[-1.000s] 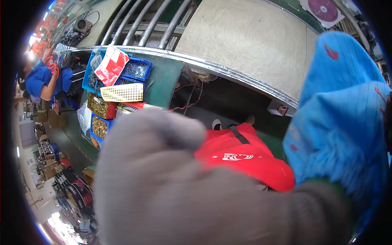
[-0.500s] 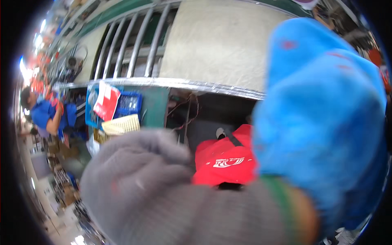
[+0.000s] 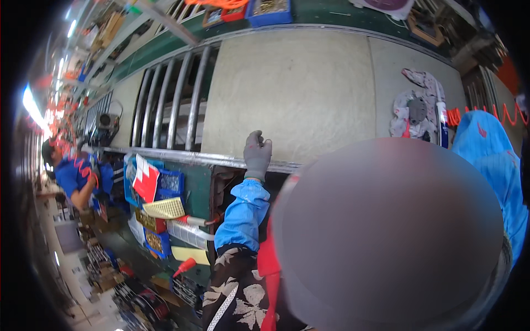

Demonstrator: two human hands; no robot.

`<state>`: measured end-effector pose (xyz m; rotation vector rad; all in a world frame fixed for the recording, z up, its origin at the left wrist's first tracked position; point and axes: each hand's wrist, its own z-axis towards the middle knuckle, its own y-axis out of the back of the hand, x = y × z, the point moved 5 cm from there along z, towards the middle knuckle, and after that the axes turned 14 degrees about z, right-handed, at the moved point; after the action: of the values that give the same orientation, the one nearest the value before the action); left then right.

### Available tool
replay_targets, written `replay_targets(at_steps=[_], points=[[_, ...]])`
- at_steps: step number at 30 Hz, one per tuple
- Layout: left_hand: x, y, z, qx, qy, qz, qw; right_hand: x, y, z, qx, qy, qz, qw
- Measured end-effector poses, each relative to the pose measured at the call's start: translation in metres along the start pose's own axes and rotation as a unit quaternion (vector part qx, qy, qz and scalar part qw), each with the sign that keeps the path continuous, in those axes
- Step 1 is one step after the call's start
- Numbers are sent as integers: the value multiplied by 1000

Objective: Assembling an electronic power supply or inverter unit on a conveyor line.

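Observation:
My left hand [image 3: 258, 155] wears a grey glove and a blue sleeve. It rests at the metal-edged rim of the worktable, over the near edge of a broad pale panel [image 3: 298, 83]. Its fingers bend loosely, thumb apart, and nothing shows in them. A huge grey blur, my gloved right hand [image 3: 386, 231], fills the lower right very close to the camera; its fingers cannot be made out. The blue right sleeve [image 3: 491, 160] shows at the far right. Beyond that hand lie a white tube with a nozzle [image 3: 441, 113] and a stained crumpled wrapping [image 3: 414, 107].
Metal rollers [image 3: 171, 105] run left of the panel. A green side bench [image 3: 196, 187] carries blue bins [image 3: 170, 183], a red and white card [image 3: 146, 179] and a red-tipped bottle [image 3: 185, 267]. An orange coiled hose [image 3: 497, 115] hangs right. A co-worker in blue [image 3: 74, 176] stands far left.
The grey-gloved hand and blue sleeve that crossed close before the camera have shifted right and down. My left hand now shows at the panel's edge, and the tube and wrapping have come into view.

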<state>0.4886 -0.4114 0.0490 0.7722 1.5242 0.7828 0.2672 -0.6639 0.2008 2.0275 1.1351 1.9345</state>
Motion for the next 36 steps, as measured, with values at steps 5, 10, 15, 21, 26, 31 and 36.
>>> replay_targets(at_steps=[5, 10, 15, 21, 26, 31, 36], points=[[16, -21, 63, 24, -6, 146, 989, 8, 22, 41, -7, 46, 16, 999], [44, 4, 130, -54, 37, 263, 962, 7, 46, 86, -35, 49, 24, 998], [93, 32, 178, -81, 103, 317, 939, -52, 73, 145, -102, -46, 23, 993], [102, 15, 198, 10, 71, 398, 914, -192, 78, 119, -341, -225, -124, 904], [134, 34, 202, -34, 45, 400, 915, -188, -1, 75, -341, -532, -18, 775], [143, 56, 223, -46, 122, 341, 931, -185, -11, 71, -462, -529, -114, 702], [230, 72, 284, 99, 223, -57, 968, -231, -7, 83, -398, -583, 100, 701]])
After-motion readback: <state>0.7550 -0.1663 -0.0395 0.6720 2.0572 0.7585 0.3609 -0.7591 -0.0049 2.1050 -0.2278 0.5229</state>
